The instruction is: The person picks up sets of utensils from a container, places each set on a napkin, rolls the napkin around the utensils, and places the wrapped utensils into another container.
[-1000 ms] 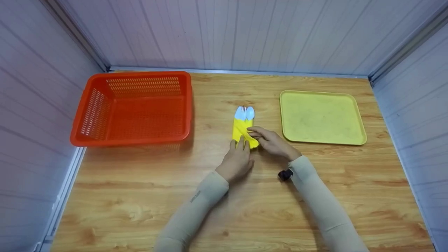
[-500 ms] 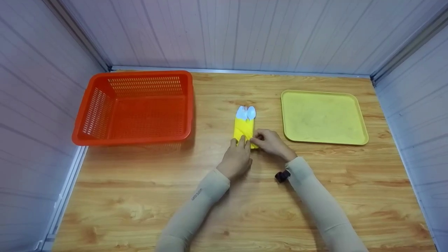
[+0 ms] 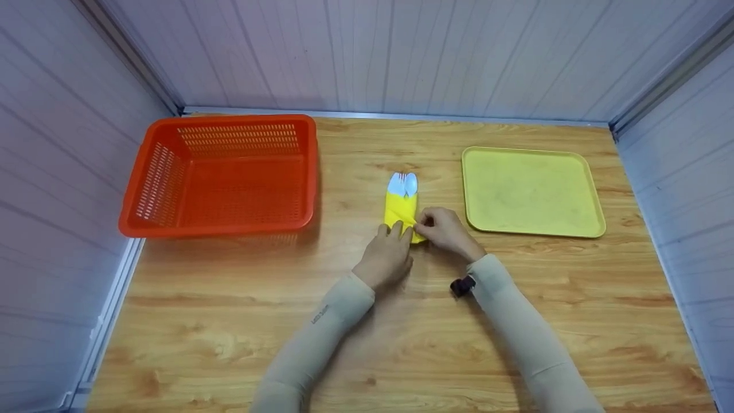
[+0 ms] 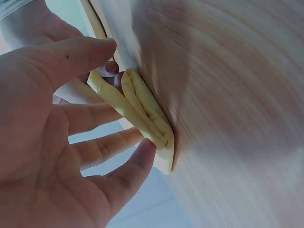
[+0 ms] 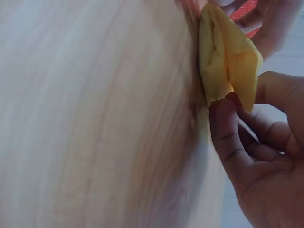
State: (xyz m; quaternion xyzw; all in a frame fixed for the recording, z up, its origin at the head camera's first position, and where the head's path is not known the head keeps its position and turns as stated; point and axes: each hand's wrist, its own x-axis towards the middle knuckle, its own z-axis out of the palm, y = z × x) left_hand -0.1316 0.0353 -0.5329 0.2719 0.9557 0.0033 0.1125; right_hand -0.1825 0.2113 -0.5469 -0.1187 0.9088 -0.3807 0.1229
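A yellow cloth napkin (image 3: pixel 399 207) lies folded on the table, wrapped about the handles of a white plastic knife (image 3: pixel 394 183), fork (image 3: pixel 402 182) and spoon (image 3: pixel 411 184). Their heads stick out at its far end. My left hand (image 3: pixel 385 256) rests nearly straight fingertips on the napkin's near left part; in the left wrist view these fingers (image 4: pixel 111 147) touch its folded edge. At the near right corner my right hand (image 3: pixel 449 232) pinches a flap of the napkin. The right wrist view shows this flap (image 5: pixel 244 76) raised, with layers open beneath it.
A red perforated plastic basket (image 3: pixel 218 232) stands at the left, with nothing seen inside. A yellow tray (image 3: pixel 533 192) lies flat to the right of the napkin. Panel walls (image 3: pixel 367 57) enclose the wooden table (image 3: pixel 229 332) at the back and sides.
My right hand's fingers have gone from lying outstretched over the napkin to pinching its near right flap, which is now slightly raised. The left hand has stayed almost where it was.
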